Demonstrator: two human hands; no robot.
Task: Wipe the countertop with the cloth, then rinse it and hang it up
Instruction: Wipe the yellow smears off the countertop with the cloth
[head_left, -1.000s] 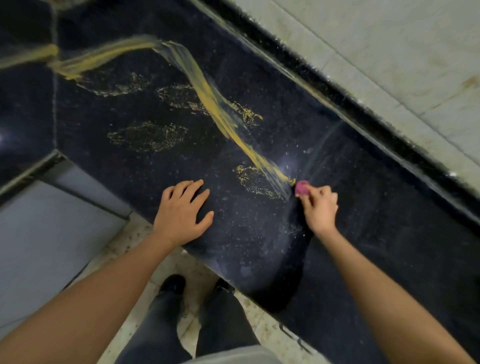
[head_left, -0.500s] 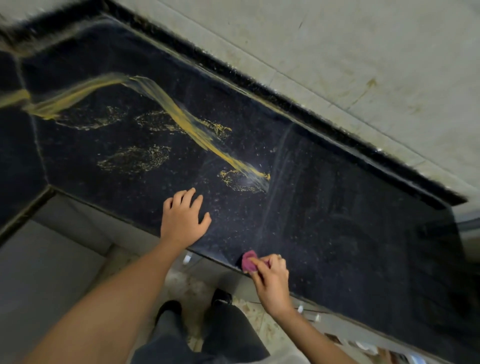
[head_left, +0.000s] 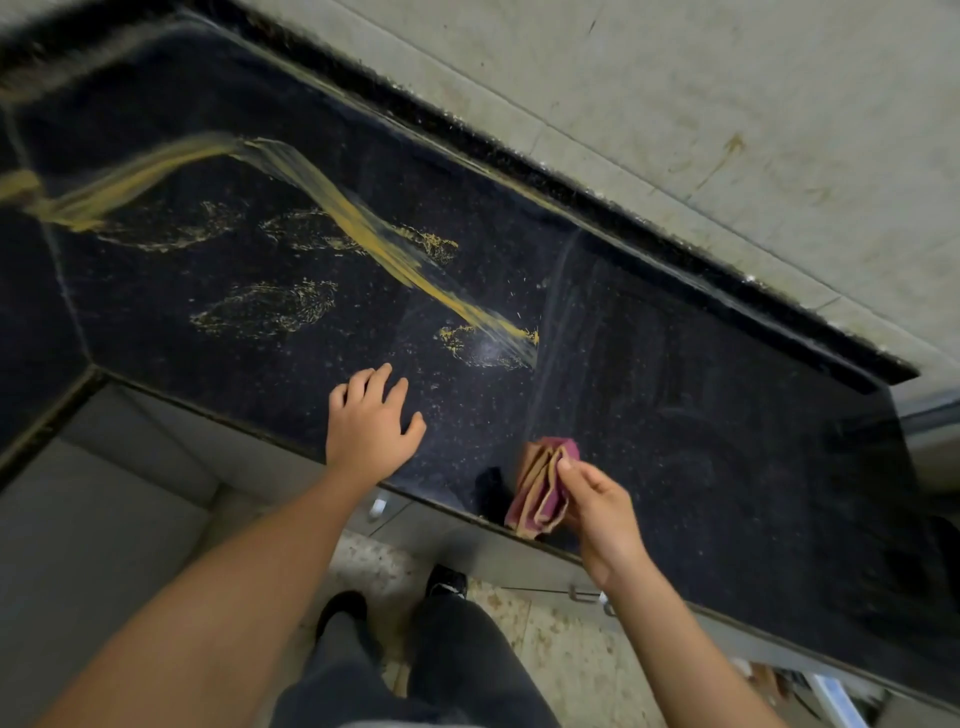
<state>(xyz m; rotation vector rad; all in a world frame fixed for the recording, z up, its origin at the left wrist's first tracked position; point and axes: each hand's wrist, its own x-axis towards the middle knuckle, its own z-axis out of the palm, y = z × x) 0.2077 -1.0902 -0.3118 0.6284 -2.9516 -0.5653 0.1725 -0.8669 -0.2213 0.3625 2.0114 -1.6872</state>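
My left hand (head_left: 371, 426) rests flat, fingers spread, on the dark counter (head_left: 727, 405) by its front edge. Beyond its fingertips a yellow streak (head_left: 363, 228) crosses the surface among dried splotches. To its right, my right hand (head_left: 605, 512) pinches the folded maroon cloth (head_left: 540, 486) over the counter's front edge.

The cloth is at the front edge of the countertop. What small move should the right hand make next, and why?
Probably carry the cloth to the near end of the yellow streak and press it flat for a wiping pass. The right hand pinches it, folded, at the front edge of the countertop, while the streak and the yellow patches are not yet wiped.
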